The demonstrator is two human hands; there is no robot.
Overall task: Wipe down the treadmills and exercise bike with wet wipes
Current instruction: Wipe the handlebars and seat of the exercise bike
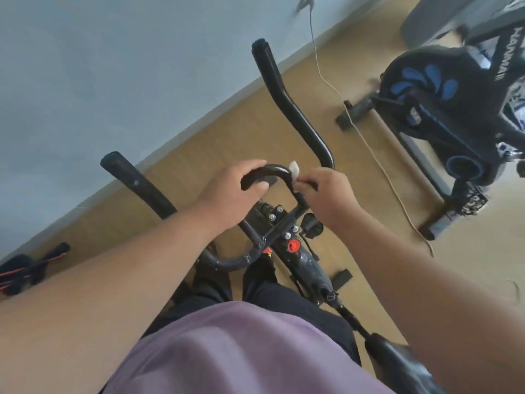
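While left hand (227,194) grips 1 handlebar (275,169), right hand (326,194) pinches 1 wipe (294,169).

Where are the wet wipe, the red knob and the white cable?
wet wipe (294,169): head view, its upper folded end.
red knob (293,246): head view, knob face.
white cable (377,162): head view, mid-run on floor.

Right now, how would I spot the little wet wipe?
Find the black exercise bike handlebars in the middle. On the small inner loop, beside the right hand, sits the wet wipe. It is the only white scrap against the black bars.
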